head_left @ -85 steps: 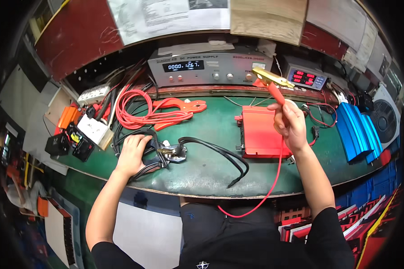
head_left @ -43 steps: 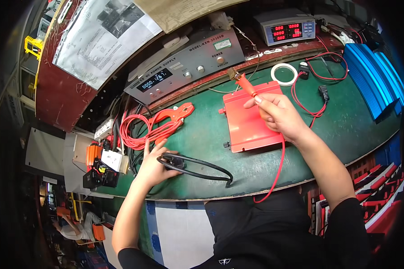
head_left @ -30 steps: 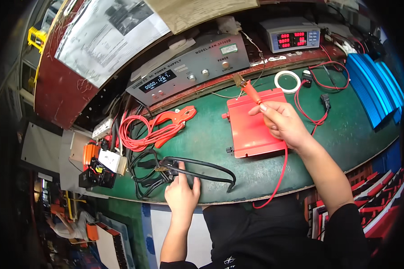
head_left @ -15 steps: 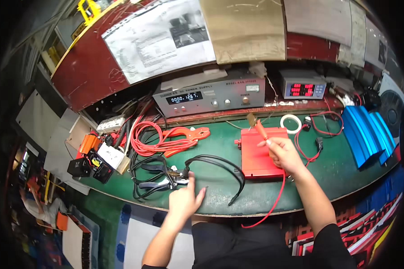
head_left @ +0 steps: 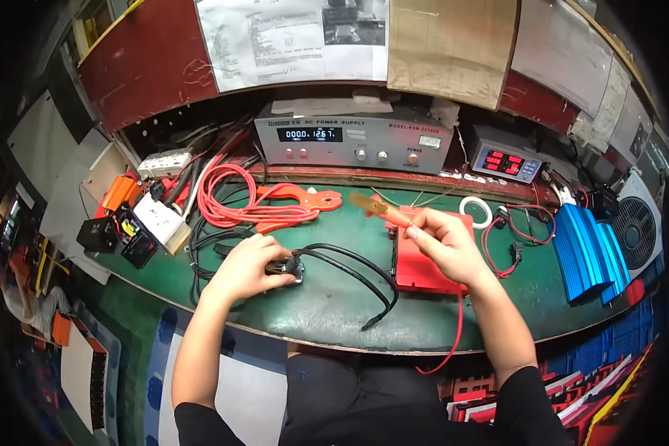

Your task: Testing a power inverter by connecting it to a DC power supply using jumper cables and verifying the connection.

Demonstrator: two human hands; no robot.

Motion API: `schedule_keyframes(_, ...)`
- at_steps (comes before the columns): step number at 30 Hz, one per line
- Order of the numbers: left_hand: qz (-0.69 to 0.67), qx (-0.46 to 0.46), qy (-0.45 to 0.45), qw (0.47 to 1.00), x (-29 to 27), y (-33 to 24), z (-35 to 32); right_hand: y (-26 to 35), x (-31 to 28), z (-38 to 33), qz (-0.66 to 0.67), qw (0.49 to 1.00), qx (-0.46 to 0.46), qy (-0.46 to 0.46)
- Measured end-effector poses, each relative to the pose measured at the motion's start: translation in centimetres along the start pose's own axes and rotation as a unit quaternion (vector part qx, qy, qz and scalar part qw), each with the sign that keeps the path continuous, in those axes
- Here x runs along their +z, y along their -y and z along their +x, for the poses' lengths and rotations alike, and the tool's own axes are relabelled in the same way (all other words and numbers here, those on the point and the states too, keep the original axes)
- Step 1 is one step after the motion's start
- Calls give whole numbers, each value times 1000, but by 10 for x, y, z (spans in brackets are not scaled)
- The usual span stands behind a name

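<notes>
My right hand (head_left: 440,243) holds an orange-red clamp probe (head_left: 379,209) with a brass tip, its red wire (head_left: 453,334) hanging off the bench front. Under that hand lies a flat red metal box (head_left: 416,269) on the green bench (head_left: 334,312). My left hand (head_left: 251,264) grips the black plug (head_left: 293,267) at the end of a looped black cable (head_left: 364,286), left of the red box.
A grey bench power supply (head_left: 353,141) with a digital display stands at the back, with a small meter (head_left: 507,160) to its right. Coiled red leads (head_left: 256,204), black boxes (head_left: 123,238), blue finned housings (head_left: 591,249), a fan (head_left: 639,230) and a white tape ring (head_left: 476,212) surround the work area.
My left hand came back from the bench edge and took hold of the black cable's plug. My right hand lifted the clamp probe slightly over the red box.
</notes>
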State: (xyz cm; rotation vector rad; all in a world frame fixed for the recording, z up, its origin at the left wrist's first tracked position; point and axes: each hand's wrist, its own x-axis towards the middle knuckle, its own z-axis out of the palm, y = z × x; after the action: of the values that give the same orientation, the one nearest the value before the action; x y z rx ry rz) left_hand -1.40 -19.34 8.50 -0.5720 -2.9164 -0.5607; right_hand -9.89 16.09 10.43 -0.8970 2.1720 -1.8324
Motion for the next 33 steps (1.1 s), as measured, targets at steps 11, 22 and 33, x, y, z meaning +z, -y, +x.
schedule_keyframes(11, -56, 20, 10, 998, 22, 24, 0, -37, -10, -8, 168, 978, 123, -1)
schedule_keyframes(22, -16, -24, -2, 1000, -12, 20, -15, -36, -7, -10, 208, 969, 137, -8)
schedule_keyframes(33, -20, -120, -109, 987, -7, 53, -83, 3, -58, -24, 143, 959, 241, -33)
